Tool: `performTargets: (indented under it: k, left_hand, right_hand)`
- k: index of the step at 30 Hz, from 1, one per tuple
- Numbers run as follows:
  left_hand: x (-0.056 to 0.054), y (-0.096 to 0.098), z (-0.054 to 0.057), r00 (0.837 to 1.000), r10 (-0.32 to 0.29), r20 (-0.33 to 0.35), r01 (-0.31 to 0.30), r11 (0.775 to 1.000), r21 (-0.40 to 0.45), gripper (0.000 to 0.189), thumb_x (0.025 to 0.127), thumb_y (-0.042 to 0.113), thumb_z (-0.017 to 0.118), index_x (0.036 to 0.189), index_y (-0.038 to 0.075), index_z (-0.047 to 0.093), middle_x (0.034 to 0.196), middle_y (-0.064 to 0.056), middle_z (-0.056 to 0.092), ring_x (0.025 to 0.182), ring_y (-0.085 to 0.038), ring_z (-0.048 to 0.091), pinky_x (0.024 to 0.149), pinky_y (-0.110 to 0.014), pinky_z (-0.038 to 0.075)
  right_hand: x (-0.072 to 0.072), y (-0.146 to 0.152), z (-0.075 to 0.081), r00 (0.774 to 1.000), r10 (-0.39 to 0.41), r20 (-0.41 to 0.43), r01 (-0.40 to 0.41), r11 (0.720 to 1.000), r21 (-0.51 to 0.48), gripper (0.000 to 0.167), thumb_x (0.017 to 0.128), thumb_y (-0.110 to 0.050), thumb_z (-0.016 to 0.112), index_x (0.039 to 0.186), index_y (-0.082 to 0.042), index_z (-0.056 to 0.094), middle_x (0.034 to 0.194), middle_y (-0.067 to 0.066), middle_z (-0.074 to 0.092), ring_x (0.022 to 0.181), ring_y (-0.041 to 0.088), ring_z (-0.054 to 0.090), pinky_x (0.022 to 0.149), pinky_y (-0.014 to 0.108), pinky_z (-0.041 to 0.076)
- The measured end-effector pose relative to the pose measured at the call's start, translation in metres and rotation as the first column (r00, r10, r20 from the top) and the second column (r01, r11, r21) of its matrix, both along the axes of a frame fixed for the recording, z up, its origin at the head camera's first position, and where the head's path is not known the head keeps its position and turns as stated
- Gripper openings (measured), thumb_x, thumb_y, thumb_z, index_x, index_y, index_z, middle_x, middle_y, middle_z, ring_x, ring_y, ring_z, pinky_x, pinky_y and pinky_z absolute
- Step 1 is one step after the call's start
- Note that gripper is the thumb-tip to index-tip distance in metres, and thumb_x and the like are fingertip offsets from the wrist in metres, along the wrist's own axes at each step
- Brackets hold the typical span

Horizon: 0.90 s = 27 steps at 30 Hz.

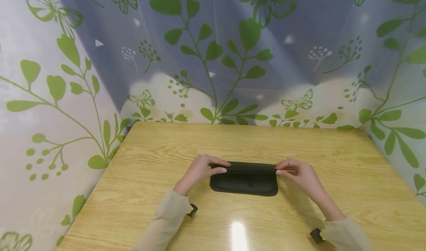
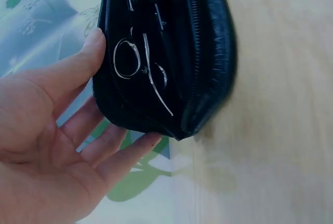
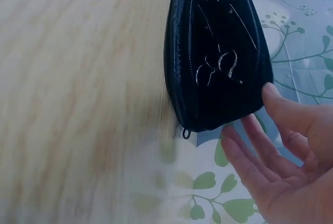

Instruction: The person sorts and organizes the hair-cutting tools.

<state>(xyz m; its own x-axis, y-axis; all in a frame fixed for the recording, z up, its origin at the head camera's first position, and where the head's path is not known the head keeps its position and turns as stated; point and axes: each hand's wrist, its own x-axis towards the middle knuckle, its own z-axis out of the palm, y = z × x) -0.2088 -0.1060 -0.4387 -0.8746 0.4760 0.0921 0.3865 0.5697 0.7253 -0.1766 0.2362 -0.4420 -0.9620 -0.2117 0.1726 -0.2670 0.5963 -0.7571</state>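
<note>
A black zip case [image 1: 244, 186] with rounded corners lies open on the wooden table, its upper flap partly raised. At the flap's left end, my left hand [image 1: 201, 169] pinches the edge between thumb and fingers. My right hand [image 1: 302, 172] holds the opposite end the same way. Inside, the left wrist view shows thin shiny metal outlines, among them a loop like a scissors handle [image 2: 127, 58]. Similar curved metal pieces [image 3: 228, 66] appear in the right wrist view. A zipper pull [image 3: 186, 133] hangs at one corner of the case.
The wood-grained table [image 1: 159, 143] extends around the case on all sides. Behind it and at both sides hangs a cloth [image 1: 213, 73] printed with green leaves and butterflies. Beige sleeves [image 1: 166, 214] cover both forearms, with a dark device at each wrist.
</note>
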Motion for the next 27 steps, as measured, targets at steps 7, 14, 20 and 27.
performTargets:
  k: [7, 14, 20, 27]
  left_hand:
    - [0.011, 0.001, -0.009, 0.986, -0.102, -0.131, 0.085, 0.988, -0.129, 0.029, 0.090, 0.021, 0.078, 0.118, 0.015, 0.076, 0.125, -0.004, 0.071, 0.110, -0.025, 0.068, 0.097, -0.041, 0.054]
    - [0.018, 0.010, -0.013, 0.969, -0.132, -0.210, 0.080, 0.968, -0.239, 0.032, 0.082, 0.014, 0.085, 0.112, 0.012, 0.076, 0.118, -0.005, 0.070, 0.113, -0.026, 0.063, 0.098, -0.043, 0.052]
    - [0.023, 0.013, -0.012, 0.978, -0.103, -0.183, 0.051, 0.962, -0.269, 0.035, 0.080, 0.017, 0.087, 0.112, 0.014, 0.075, 0.121, -0.004, 0.067, 0.117, -0.029, 0.059, 0.102, -0.048, 0.049]
    - [0.019, 0.018, -0.002, 0.979, -0.107, -0.173, 0.047, 0.947, -0.319, 0.041, 0.080, 0.024, 0.087, 0.117, 0.014, 0.073, 0.123, -0.005, 0.068, 0.118, -0.028, 0.061, 0.103, -0.044, 0.049]
  right_hand:
    - [0.006, 0.003, -0.001, 0.996, 0.066, 0.058, -0.067, 0.998, 0.020, 0.027, 0.084, -0.011, 0.082, 0.110, -0.006, 0.074, 0.120, 0.018, 0.069, 0.109, 0.040, 0.067, 0.085, 0.037, 0.060]
    - [0.006, -0.002, -0.008, 0.993, 0.089, 0.073, -0.098, 0.986, 0.137, 0.036, 0.072, -0.009, 0.091, 0.104, -0.012, 0.074, 0.118, 0.014, 0.065, 0.102, 0.034, 0.065, 0.083, 0.045, 0.059]
    - [0.006, -0.007, -0.008, 0.991, 0.130, 0.038, -0.135, 0.940, 0.313, 0.033, 0.073, -0.013, 0.091, 0.099, -0.020, 0.073, 0.111, 0.002, 0.060, 0.096, 0.025, 0.059, 0.075, 0.039, 0.051]
    - [-0.005, 0.005, 0.007, 0.989, 0.141, 0.048, -0.148, 0.949, 0.279, 0.018, 0.094, -0.019, 0.074, 0.110, -0.012, 0.072, 0.119, 0.015, 0.067, 0.103, 0.036, 0.065, 0.081, 0.051, 0.057]
